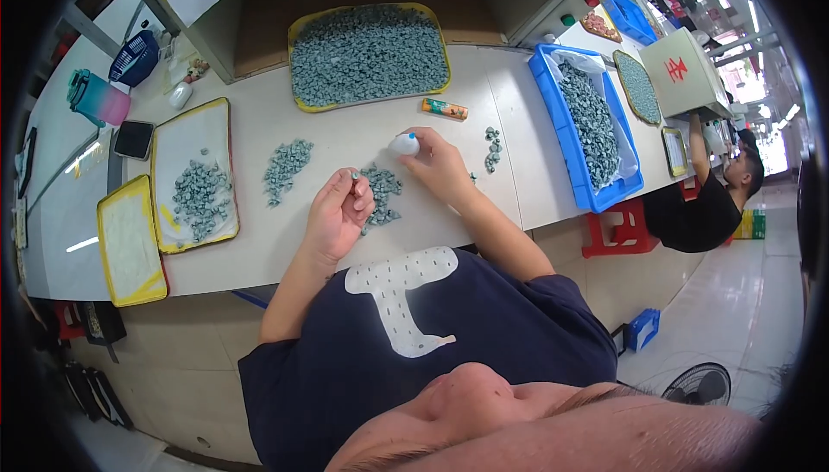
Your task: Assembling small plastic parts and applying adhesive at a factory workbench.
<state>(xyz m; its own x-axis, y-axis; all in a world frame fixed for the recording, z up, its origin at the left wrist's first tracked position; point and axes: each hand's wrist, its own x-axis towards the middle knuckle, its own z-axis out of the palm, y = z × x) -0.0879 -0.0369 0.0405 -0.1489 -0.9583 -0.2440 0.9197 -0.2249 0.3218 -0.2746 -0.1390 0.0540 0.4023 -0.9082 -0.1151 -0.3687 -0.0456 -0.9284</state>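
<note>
My left hand (338, 209) is closed in a pinch, with a small grey-green piece (355, 175) showing at the fingertips. To its right, my right hand (438, 164) grips a small white rounded bottle (402, 145) with a blue tip, held above the tabletop. Between and below the hands lies a pile of grey-green pieces (381, 204), partly hidden by the left hand. Another loose pile (287, 170) sits to the left. A few scattered pieces (492, 151) lie right of my right hand.
A yellow-rimmed tray (371, 102) full of pieces stands at the back, near an orange tube (445, 109). At left are two more trays (129, 239), a phone (134, 139) and a bottle (99, 99). A blue bin (553, 122) stands right; beyond it sits a person (699, 209).
</note>
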